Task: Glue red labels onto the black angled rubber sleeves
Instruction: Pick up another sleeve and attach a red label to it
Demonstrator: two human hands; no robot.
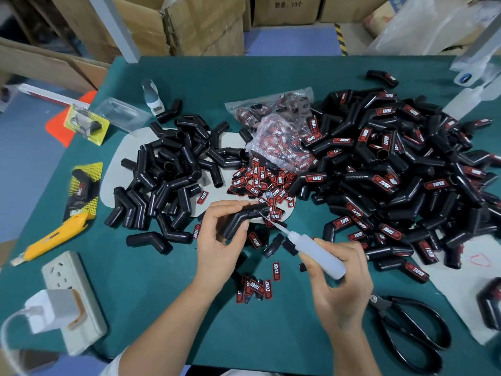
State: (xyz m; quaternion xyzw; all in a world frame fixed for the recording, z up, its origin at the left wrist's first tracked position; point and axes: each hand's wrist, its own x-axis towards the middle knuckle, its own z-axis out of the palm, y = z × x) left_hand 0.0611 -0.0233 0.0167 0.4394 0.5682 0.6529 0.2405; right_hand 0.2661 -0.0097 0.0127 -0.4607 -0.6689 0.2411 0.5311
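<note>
- Black rubber sleeve (245, 219) sits in the left hand (219, 241), fingers curled round its lower leg, above the green table (168, 299) near the middle.
- Its bend is in the middle: the lower leg slants down-left into the palm, the upper leg runs right, open end facing the labelled pile.
- Right hand (339, 283) grasps a white glue bottle (315, 252), long axis slanting up-left, thin nozzle tip touching the sleeve's upper leg.
- Loose red labels (259, 183) lie scattered just beyond the sleeve; a smaller cluster of labels (254, 289) lies between the forearms.
- Clear bag (282, 147) behind them holds more red labels; a second bag (271, 107) lies behind it.
- Unlabelled pile (168, 172) spreads left on a grey mat (113, 172); labelled pile (393, 169) fills the right side.
- Scissors (409, 332) lie near the right forearm, by the table's near edge.
- Yellow knife (54, 237), power strip (73, 302) with a charger (51, 310) crowd the left edge.
- Bare green surface shows between the forearms and along the near edge.
- Cardboard boxes (189, 25) stand beyond the far edge.
</note>
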